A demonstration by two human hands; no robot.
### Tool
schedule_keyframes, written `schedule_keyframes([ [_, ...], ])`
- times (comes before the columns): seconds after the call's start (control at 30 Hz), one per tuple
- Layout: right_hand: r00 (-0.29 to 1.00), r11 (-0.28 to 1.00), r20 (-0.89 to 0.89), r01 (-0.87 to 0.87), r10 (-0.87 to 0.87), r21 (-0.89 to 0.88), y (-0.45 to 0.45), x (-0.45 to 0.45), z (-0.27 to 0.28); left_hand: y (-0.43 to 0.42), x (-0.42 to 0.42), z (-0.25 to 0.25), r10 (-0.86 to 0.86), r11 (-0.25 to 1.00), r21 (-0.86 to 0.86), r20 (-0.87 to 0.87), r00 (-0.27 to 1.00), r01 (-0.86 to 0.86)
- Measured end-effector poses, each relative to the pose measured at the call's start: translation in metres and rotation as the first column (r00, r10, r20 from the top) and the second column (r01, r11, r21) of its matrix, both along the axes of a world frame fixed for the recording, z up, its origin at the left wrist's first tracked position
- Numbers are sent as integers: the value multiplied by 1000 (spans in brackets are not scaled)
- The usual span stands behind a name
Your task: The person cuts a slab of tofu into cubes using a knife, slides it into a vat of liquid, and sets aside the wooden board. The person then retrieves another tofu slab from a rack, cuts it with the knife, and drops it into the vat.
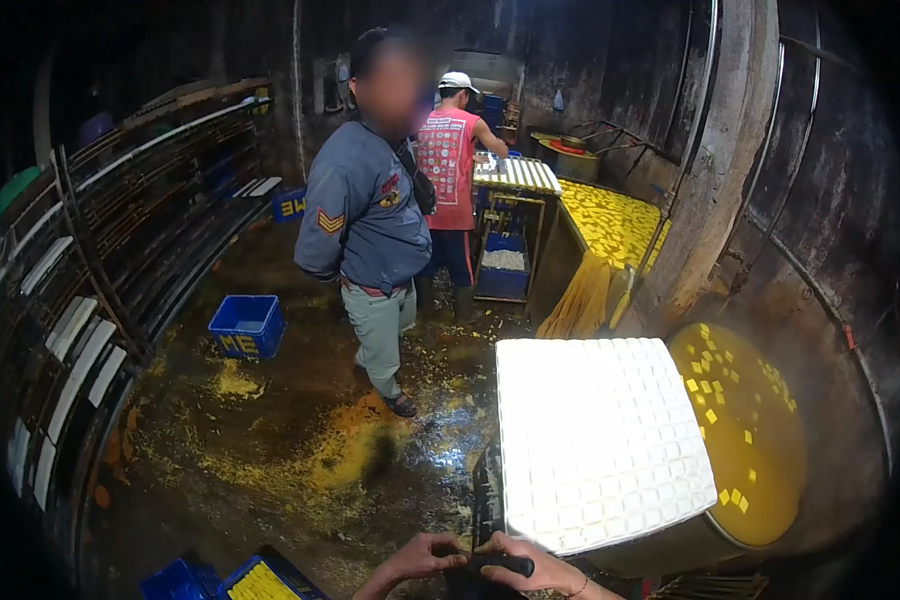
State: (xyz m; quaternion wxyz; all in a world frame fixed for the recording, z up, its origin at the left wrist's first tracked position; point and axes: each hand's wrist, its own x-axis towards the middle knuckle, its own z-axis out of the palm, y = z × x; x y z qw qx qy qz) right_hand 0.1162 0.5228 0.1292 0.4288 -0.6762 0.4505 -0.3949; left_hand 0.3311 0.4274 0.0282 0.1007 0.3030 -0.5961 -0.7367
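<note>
At the bottom edge, my right hand point(530, 568) is closed around the black handle point(505, 564) of what looks like a knife; its blade is hard to make out. Just beside it, my left hand point(422, 560) has its fingers curled together near the handle's end, and what they pinch is hidden. Ahead and to the right lies a large white slab of tofu point(600, 440), its surface marked in a grid of squares. Right of the slab, a round vat point(760, 543) holds yellow liquid with several yellow tofu pieces point(710, 385) floating.
A person in a grey-blue jacket point(365, 205) stands ahead; another in a red sleeveless shirt point(448, 165) works at a slatted board point(518, 175). Blue crates point(247, 326) stand on the wet, yellow-stained floor point(300, 440). Racks point(160, 170) line the left; a post point(715, 150) rises right.
</note>
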Motion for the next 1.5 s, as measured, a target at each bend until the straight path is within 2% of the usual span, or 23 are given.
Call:
schedule_keyframes([
  [0.07, 998, 999, -57, 8, -10, -34, -12, -12, -13, -9, -8, 10, 98, 913, -385, -116, 988, -136],
  [0.1, 994, 998, -104, 18, -25, -68, -14, -17, -18, -15, -8, 13, 223, 789, -556, -139, 965, -262],
  [0.13, 997, 995, 30, 75, -77, 63, -18, -21, -15, -20, -6, 14, 335, 620, -697, -180, 925, -360],
  [0.17, 983, 982, 58, 169, -174, 82, -27, -28, -10, -30, 6, 7, 385, 711, -624, -37, 922, -322],
  [0.2, 969, 972, 93, 225, -230, 66, -36, -38, 0, -38, 24, -1, 457, 598, -743, 10, 889, -299],
  [0.27, 899, 916, 174, 396, -402, 68, -55, -62, 5, -38, 70, -11, 548, 831, -39, -111, 829, -554],
  [0.3, 869, 867, 90, 494, -487, -72, -67, -76, 11, -36, 95, -16, 616, 785, 193, -131, 777, -589],
  [0.33, 834, 834, 107, 548, -541, -60, -79, -94, -1, -19, 124, -36, 591, 803, 353, -373, 715, -480],
  [0.4, 733, 714, 19, 669, -680, -208, -112, -113, -3, 22, 158, -89, 855, 457, 720, -193, 482, -522],
  [0.43, 696, 683, -17, 700, -718, -209, -129, -122, -12, 50, 196, -172, 755, 387, 631, 202, 624, -672],
  [0.47, 693, 681, -31, 697, -720, -226, -144, -128, -16, 88, 212, -196, 574, 646, 291, 424, 701, -706],
  [0.5, 699, 690, -55, 685, -713, -234, -160, -137, -30, 126, 227, -217, 226, 957, -79, 805, 549, -278],
  [0.53, 708, 693, -52, 670, -704, -268, -174, -144, -44, 162, 240, -235, 62, 994, -82, 969, 240, 76],
  [0.63, 702, 686, -113, 627, -703, -369, -213, -152, -65, 223, 231, -226, 253, 881, -110, 931, 262, -461],
  [0.7, 690, 674, -146, 603, -709, -426, -240, -155, -76, 245, 223, -217, 322, 766, -102, 915, 242, -635],
  [0.97, 561, 662, -390, 441, -730, -605, -317, -166, -116, 243, 208, -225, 739, 390, -385, 673, 34, -836],
  [1.03, 563, 684, -410, 456, -718, -570, -319, -164, -118, 208, 179, -216, 804, 452, -526, 589, 75, -720],
  [1.07, 586, 698, -406, 449, -702, -558, -313, -164, -117, 182, 162, -211, 838, 322, -168, 508, 199, -932],
  [1.1, 606, 711, -402, 443, -686, -546, -301, -161, -116, 141, 117, -162, 849, 472, -293, 406, 339, -832],
  [1.23, 689, 731, -331, 429, -645, -531, -223, -133, -107, 52, -6, -60, 599, 796, -31, 188, 778, -605],
  [1.3, 695, 762, -359, 436, -623, -479, -171, -115, -103, 37, -43, -28, 372, 843, -424, 18, 928, -330],
  [1.4, 690, 767, -366, 452, -624, -456, -90, -83, -93, 41, -68, -34, 231, 840, -485, -87, 969, -244],
  [1.5, 708, 807, -395, 464, -586, -366, -1, -54, -86, 51, -77, -40, 152, 717, -676, -87, 984, -171],
])
